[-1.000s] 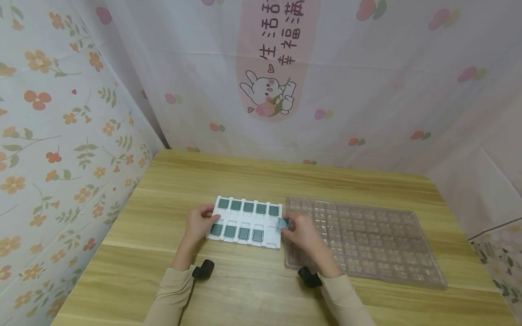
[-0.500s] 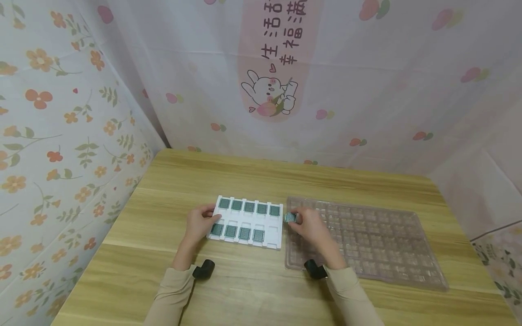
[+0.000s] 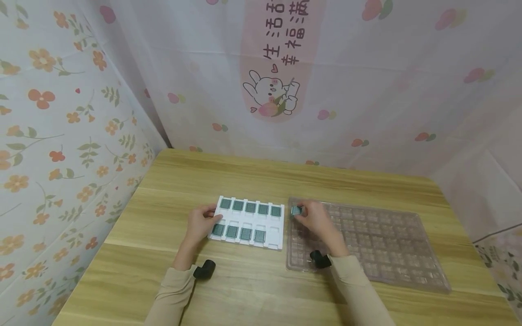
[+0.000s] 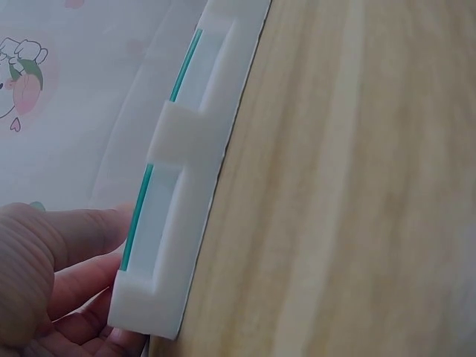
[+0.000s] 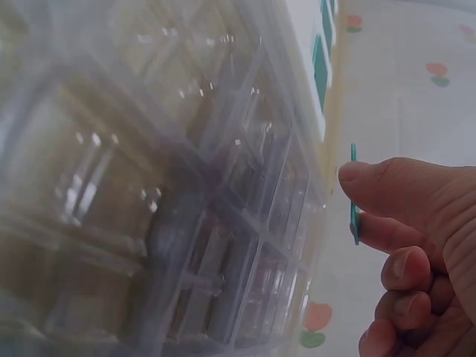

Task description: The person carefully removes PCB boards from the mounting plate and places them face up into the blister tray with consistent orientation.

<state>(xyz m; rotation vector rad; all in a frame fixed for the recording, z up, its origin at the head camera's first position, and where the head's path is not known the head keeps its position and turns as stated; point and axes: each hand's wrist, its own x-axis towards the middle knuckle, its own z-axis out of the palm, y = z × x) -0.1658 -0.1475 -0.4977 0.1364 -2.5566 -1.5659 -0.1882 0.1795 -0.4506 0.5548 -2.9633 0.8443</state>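
My left hand (image 3: 200,222) grips the left end of a white plastic tray (image 3: 248,219), its thumb over the top edge. Small green circuit boards (image 3: 232,232) sit in two rows of recesses there; the near row's right-end recess shows bare white. Between thumb and fingertips, my right hand (image 3: 320,221) pinches a single green circuit board (image 3: 295,210). It is over the far left corner of a clear plastic blister tray (image 3: 426,253). Seen edge-on in the right wrist view, this circuit board (image 5: 354,201) is a thin upright green strip above the blister tray's compartments.
The wooden table (image 3: 244,290) carries both trays side by side, with a narrow gap between them. Patterned cloth (image 3: 195,86) hangs behind the table and along its left side. A black wrist camera (image 3: 205,270) juts inward from the left sleeve, and another (image 3: 320,259) from the right.
My right hand has carried the circuit board from the white tray's right edge, rightward and away from me, to over the blister tray's far left corner. The left hand stays in place.
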